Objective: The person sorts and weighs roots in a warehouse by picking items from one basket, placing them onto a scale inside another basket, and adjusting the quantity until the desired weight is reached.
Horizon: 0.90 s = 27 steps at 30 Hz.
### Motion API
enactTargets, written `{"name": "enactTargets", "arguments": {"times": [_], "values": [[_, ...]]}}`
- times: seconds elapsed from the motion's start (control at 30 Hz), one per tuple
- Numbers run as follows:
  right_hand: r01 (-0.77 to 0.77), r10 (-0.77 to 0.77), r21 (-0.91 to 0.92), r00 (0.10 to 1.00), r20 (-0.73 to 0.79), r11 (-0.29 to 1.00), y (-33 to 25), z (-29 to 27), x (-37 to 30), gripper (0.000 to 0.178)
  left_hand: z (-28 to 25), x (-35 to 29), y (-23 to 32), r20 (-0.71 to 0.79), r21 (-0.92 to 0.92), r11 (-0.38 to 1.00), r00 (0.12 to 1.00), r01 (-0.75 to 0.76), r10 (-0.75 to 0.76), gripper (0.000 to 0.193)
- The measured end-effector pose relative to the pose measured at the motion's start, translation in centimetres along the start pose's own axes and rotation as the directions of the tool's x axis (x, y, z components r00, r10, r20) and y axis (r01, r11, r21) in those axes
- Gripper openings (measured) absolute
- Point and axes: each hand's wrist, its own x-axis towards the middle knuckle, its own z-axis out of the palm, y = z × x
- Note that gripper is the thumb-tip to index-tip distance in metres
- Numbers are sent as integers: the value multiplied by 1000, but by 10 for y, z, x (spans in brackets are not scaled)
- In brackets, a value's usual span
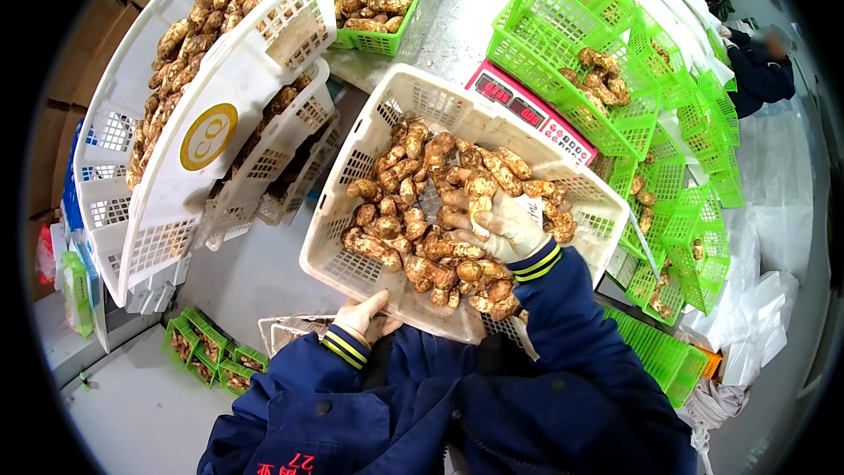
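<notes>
Dark blue sleeves (563,325) with yellow-striped cuffs (536,261) are seen nearest the camera, below and beside a white plastic basket (431,312). Knobbly brown mushrooms (378,227) are heaped inside this basket, which is tilted in front of the person's body. Pale coverings are worn on both hands. By the right hand (512,230), reached in over the basket's near right side, one mushroom (480,186) is held, with the fingers closed around its pale stem. A white slip (534,207) is partly hidden among the mushrooms just beyond that hand. The basket's near left wall is met by the left hand (365,317); whether its fingers are clamped on the wall cannot be told, since they are partly hidden.

Beyond the basket, a pink scale (563,135) with lit red digits is partly covered by a green basket (536,35) where a few mushrooms are held. Another green basket (374,41) of mushrooms is set on the metal counter (457,9). On the left, a large white basket (163,229) is filled with mushrooms and placed above others. Small green baskets (200,325) are grouped on the floor (132,405). At the upper right, a co-worker (758,79) in dark clothing is seen.
</notes>
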Motion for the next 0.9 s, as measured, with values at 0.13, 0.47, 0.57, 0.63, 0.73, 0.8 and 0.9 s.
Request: {"name": "enactTargets", "arguments": {"times": [0.13, 0.47, 0.57, 0.63, 0.73, 0.8, 0.9], "values": [[76, -276, -630, 934, -225, 773, -60, 22, 10, 65, 4, -5, 1, -2, 7, 1000, 1000, -8, 8, 41], [-213, -947, -977, 308, -94, 27, -180, -63, 17, 60, -3, 1, -5, -39, -15, 1000, 999, -1, 0, 36], [-131, -608, -991, 788, -96, -14, -87, -12, 8, 47, 0, 1, -4, -51, -13, 1000, 999, 3, -4, 35], [10, -177, -945, 982, 71, -327, -30, -5, 13, 46, -3, 3, -3, -28, -2, 1000, 1000, 11, -11, 35], [62, -37, -674, 991, 132, -736, 19, -32, 25, 52, -7, 5, -3, 10, -6, 1000, 1000, -2, 2, 36], [13, 18, -638, 1000, -2, -770, 12, -35, 26, 51, 1, 0, 1, -21, -15, 1000, 1000, -13, 13, 36], [-43, -220, -814, 970, 105, -579, -9, -31, -1, 41, 3, -3, 2, -30, -30, 1000, 1000, -7, 6, 38]]}}
